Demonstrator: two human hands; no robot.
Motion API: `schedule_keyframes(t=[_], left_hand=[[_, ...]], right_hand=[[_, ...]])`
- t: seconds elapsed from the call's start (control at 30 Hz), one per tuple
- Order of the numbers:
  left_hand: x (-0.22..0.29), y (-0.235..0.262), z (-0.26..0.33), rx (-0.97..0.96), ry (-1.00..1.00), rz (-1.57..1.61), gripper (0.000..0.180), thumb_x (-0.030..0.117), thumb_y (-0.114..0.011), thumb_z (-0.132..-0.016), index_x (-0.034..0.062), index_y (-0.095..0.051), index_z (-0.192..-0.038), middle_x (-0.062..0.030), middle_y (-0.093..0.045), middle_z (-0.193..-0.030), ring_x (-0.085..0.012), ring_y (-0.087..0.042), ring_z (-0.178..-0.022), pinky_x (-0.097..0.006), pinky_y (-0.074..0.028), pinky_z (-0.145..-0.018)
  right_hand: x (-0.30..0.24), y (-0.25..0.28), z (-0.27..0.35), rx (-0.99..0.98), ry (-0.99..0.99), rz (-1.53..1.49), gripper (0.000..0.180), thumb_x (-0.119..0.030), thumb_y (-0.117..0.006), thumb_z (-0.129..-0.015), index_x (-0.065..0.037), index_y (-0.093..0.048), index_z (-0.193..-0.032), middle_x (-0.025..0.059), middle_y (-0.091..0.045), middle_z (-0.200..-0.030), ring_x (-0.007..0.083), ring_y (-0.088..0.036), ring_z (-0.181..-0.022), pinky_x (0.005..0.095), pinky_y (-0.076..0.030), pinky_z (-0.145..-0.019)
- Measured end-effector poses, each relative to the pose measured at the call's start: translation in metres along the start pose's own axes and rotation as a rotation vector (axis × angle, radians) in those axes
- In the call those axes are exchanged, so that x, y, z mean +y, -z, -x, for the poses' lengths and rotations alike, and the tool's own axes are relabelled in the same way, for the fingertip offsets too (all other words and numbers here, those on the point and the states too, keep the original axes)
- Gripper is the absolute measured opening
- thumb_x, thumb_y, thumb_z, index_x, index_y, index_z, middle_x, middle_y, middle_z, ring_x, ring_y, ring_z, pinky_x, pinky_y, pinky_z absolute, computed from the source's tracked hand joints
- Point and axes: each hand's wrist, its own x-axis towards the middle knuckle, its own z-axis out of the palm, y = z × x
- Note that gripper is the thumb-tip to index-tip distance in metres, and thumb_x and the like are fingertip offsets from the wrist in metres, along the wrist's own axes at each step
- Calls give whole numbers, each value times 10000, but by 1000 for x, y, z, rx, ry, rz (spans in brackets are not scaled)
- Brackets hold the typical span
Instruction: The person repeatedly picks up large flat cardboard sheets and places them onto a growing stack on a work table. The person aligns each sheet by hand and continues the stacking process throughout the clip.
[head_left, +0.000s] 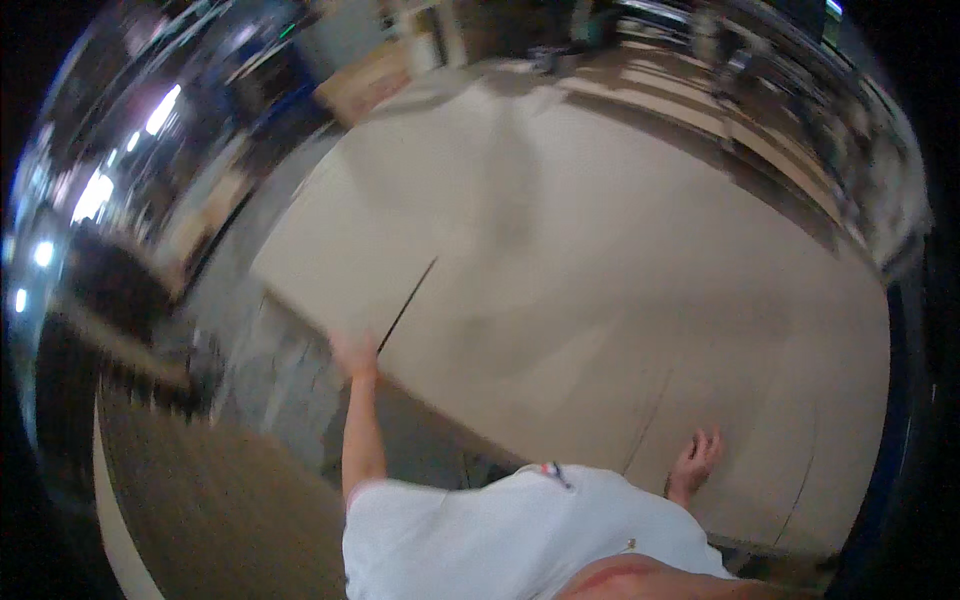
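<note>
A large flat tan sheet, which looks like cardboard [600, 230], stretches out in front of me. A dark narrow slot [408, 303] runs inward from its near left edge. My left hand [353, 353] is at that edge, close to the slot's near end; motion smears its fingers, so any grip on the sheet is hidden. Farther right, my right hand [697, 460] lies over the near part of the sheet, its fingers loosely bent and apart with nothing visible in them. Faint crease lines [650, 420] cross the sheet on either side of this hand.
A brown stack of sheets [220, 500] stands low at the left, beside grey floor [285, 375]. Long tan boards [700, 105] lie beyond the sheet at the far right. A dark blue upright edge [895, 400] borders the right side. Blurred dark equipment [125, 285] is at the left.
</note>
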Motion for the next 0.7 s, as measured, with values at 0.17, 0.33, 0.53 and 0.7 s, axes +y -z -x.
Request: schedule_keyframes(t=[0.17, 0.33, 0.53, 0.7], left_hand=[[-61, 3, -59, -241, 444, 186, 1004, 491, -644, -801, -182, -172, -1377, -356, -261, -1433, -410, -366, -1316, -405, -324, -1090], [17, -6, -72, -65, 411, 269, 909, 451, -633, -812, -151, -242, -1369, -350, -307, -1407, -415, -409, -1283, -416, -376, -1053], [-13, 29, -95, -155, 555, 209, 807, 454, -627, -795, -120, -386, -1308, -306, -445, -1336, -415, -483, -1217, -437, -426, -1000], [-56, 28, -113, 76, 601, 564, 519, 399, -641, -770, -44, -626, -1041, -222, -635, -1085, -349, -601, -1043, -445, -469, -902]], right_hand=[[56, 14, 17, 98, -103, 87, 289, -106, -599, -850, -39, -598, -1132, 202, -491, -1297, 369, -495, -1173, 416, -448, -958], [45, 69, 32, -110, -480, 279, 401, -279, -540, -917, -49, -530, -1245, 189, -508, -1280, 342, -508, -1160, 434, -459, -916], [-6, 68, 44, -197, -174, 150, 436, -307, -523, -926, -48, -502, -1276, 180, -482, -1316, 330, -486, -1192, 431, -442, -947], [-67, 32, 61, -519, 66, -109, 466, -331, -510, -934, -47, -478, -1302, 173, -460, -1345, 320, -468, -1219, 429, -427, -973]])
